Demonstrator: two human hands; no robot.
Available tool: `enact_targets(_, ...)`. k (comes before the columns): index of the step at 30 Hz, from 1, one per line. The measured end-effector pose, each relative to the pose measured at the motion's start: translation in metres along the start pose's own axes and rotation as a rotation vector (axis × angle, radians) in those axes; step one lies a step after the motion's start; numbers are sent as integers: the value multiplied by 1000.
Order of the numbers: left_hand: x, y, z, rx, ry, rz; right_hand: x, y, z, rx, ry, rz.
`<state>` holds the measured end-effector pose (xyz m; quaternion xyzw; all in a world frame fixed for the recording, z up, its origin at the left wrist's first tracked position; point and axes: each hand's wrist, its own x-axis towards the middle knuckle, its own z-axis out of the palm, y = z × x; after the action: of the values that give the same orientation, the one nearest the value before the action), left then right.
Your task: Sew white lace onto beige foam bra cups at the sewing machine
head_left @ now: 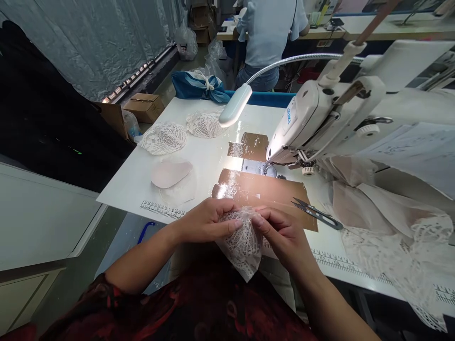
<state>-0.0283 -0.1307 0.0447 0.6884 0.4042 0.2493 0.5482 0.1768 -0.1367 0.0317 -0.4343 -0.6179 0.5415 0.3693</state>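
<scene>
A white lace cup piece (243, 244) hangs between my hands at the front edge of the sewing table. My left hand (216, 220) pinches its upper left edge between thumb and fingers. On the other side, my right hand (279, 229) grips the upper right edge, thumb on top. The lace tapers to a point below my hands, over my lap. Just beyond lies brown cardboard (263, 187) taped to the table. Thread snips (316, 213) rest to the right of it. The sewing machine (302, 123) stands behind, its needle area lit.
Two lace cups (165, 138) (204, 124) and a beige pad (171, 174) lie on the table's left side. Lace and sheer fabric (398, 237) are heaped at the right. A lamp (236, 104) arches over the table. Another person (268, 38) sits at the far bench.
</scene>
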Motion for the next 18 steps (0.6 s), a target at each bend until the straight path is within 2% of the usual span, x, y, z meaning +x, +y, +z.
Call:
enact_targets(5, 6, 5, -2, -94, -38, 16, 8, -2, -5, -98, 83, -66)
enact_targets(13, 18, 9, -2, -10, 77, 69, 13, 0, -4, -252, 208, -124)
enact_targets(18, 28, 9, -4, -90, 73, 66, 20, 2, -11, -174, 220, -72)
